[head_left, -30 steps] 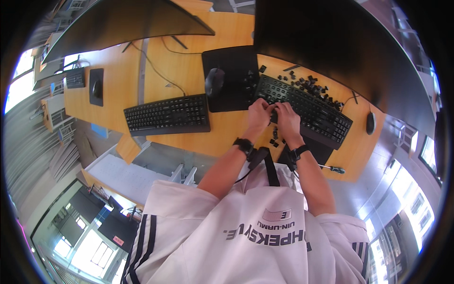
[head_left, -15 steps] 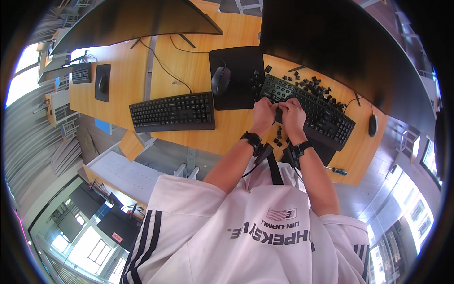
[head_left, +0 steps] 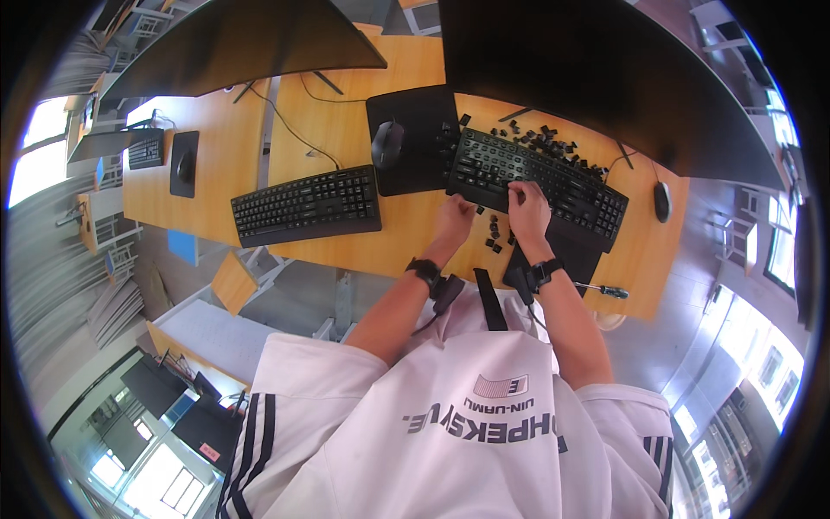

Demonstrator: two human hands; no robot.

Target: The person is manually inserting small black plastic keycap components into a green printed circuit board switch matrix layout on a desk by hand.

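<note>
Black keyboard: lies aslant on the right half of the wooden counter [head_left: 415, 227], its body [head_left: 566, 183] at the foot of the big dark monitor [head_left: 605, 86].
Right hand: over the keyboard's near edge [head_left: 529, 209], fingers bent and close together; I can't tell from here whether they grip anything.
Left hand: just off the keyboard's near left edge [head_left: 456, 216], thumb and fingers drawn in; whether something sits between them, I can't tell.
Far keycaps: a loose black scatter [head_left: 553, 141] between keyboard and monitor.
Near keycaps: a few strewn on the bare wood [head_left: 494, 233] between the two wrists.
Dark mat: at the keyboard's near side [head_left: 577, 257], a screwdriver [head_left: 612, 292] by its near right corner.
Right mouse: black, beyond the keyboard's right end [head_left: 662, 202].
Mouse pad: left of the keyboard [head_left: 415, 169], carrying a larger mouse [head_left: 388, 143].
Second keyboard: farther left [head_left: 307, 204].
</note>
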